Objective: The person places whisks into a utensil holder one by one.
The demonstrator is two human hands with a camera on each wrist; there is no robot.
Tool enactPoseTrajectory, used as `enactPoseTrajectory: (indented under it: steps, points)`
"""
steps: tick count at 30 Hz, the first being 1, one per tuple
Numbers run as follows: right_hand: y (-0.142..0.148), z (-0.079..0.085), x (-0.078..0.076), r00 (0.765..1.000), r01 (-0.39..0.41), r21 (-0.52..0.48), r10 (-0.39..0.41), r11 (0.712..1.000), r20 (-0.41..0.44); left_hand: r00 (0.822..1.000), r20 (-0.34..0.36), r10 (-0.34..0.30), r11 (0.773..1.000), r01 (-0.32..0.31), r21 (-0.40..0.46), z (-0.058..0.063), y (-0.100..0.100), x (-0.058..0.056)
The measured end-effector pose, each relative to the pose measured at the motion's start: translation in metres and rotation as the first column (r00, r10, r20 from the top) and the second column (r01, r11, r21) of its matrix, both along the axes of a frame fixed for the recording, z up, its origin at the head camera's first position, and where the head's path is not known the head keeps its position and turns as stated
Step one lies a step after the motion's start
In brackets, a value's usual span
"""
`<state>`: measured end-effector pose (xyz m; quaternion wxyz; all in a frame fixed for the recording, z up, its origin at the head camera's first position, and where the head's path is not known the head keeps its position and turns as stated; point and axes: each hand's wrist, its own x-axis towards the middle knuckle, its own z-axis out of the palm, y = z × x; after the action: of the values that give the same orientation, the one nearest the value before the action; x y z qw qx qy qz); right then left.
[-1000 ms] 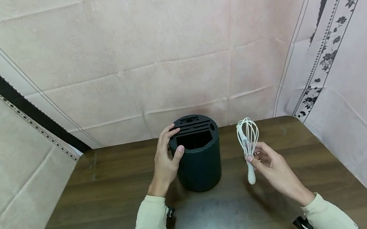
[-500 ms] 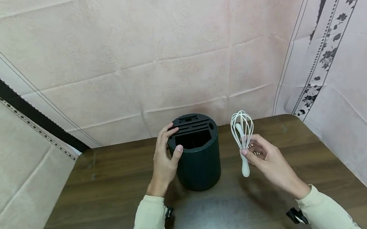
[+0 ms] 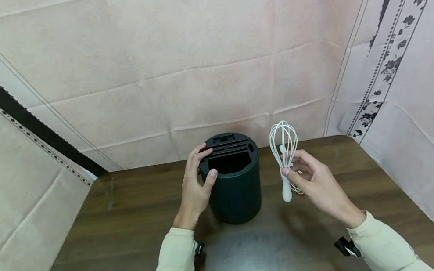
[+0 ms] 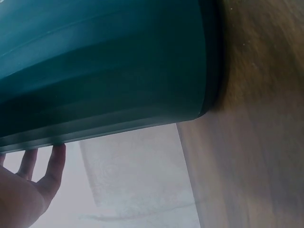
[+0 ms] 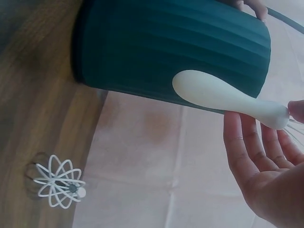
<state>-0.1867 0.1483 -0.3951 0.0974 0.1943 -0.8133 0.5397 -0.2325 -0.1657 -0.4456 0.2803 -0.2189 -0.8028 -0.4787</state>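
Note:
A dark green round knife and utensil holder (image 3: 236, 195) stands upright on the table. Its black top (image 3: 228, 141) has slots and a large rectangular opening. My left hand (image 3: 195, 186) holds it at the left rim, thumb at the front and fingers further back. My right hand (image 3: 317, 182) pinches a whisk (image 3: 286, 188) near where its wires meet the white handle. That whisk is raised right of the holder, wires up and handle down. A second whisk (image 5: 72, 188) stands on the table on its wires, handle up; in the head view it is partly hidden behind the held one.
The brown wooden table (image 3: 133, 241) ends just behind the holder, where a pale creased cloth (image 3: 212, 87) hangs. More cloth with dark trim hangs at both sides. Small black devices (image 3: 347, 247) are worn at both wrists.
My right hand has lifted the whisk up and slightly left, toward the holder, so more of the second whisk shows behind it. My left hand keeps its place on the holder.

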Motion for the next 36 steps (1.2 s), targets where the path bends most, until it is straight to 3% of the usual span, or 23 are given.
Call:
enactPoseTrajectory:
  steps: [26, 36]
  points:
    - [-0.018, 0.037, -0.008, 0.999, 0.0, -0.027, -0.001, 1.0, -0.039, 1.0, 0.016, 0.002, 1.0, -0.002, 0.002, 0.0, -0.001, 0.003]
    - [-0.028, 0.052, -0.011, 0.997, -0.045, -0.152, 0.036, 0.987, -0.064, 1.0, 0.001, -0.009, 1.0, 0.009, 0.004, -0.002, -0.001, 0.001]
